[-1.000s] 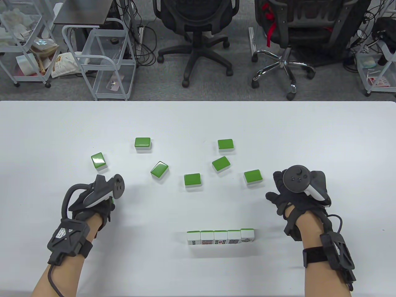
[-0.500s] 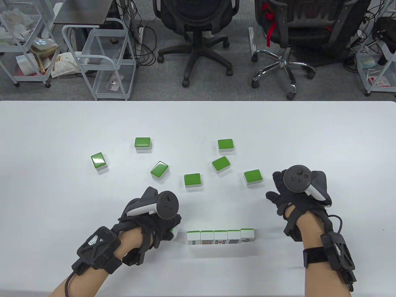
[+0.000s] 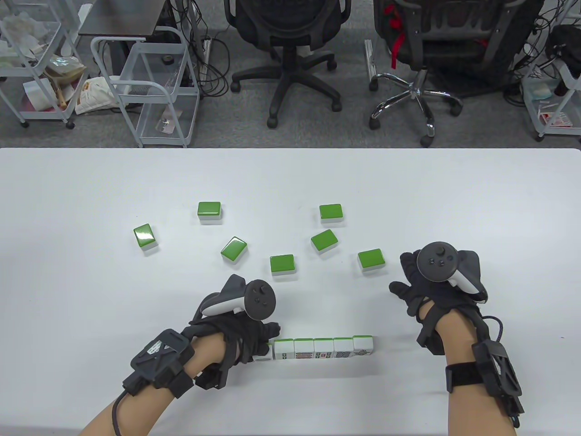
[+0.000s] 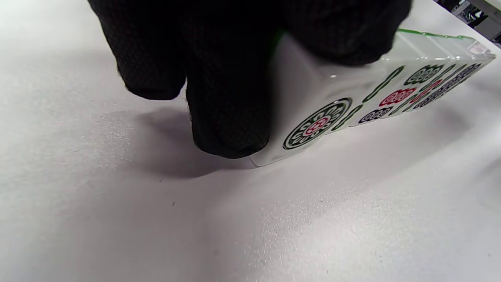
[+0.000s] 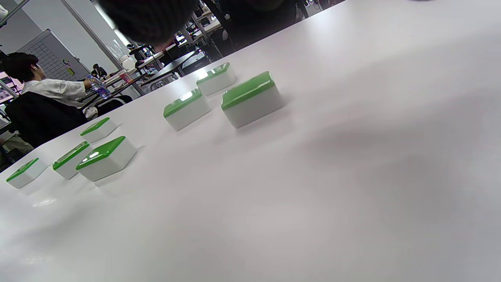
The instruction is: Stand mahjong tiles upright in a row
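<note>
A row of several upright mahjong tiles (image 3: 323, 348) stands near the table's front edge, faces toward me. My left hand (image 3: 268, 343) grips one more tile (image 3: 267, 355) and holds it upright against the row's left end. In the left wrist view my fingers (image 4: 227, 98) clasp this tile (image 4: 313, 125), which shows a circle pattern and touches the table. Several green-backed tiles (image 3: 282, 264) lie face down farther back. My right hand (image 3: 411, 281) rests on the table, empty, just right of one flat tile (image 3: 371, 260). That tile also shows in the right wrist view (image 5: 250, 98).
The white table (image 3: 91, 318) spans the view. Office chairs (image 3: 290, 50) and wire carts (image 3: 150, 86) stand on the floor beyond its far edge. Flat tiles lie spread across the table's middle (image 3: 145, 236).
My left hand has carried a tile from the left side of the table to the row's left end. The right hand has not moved.
</note>
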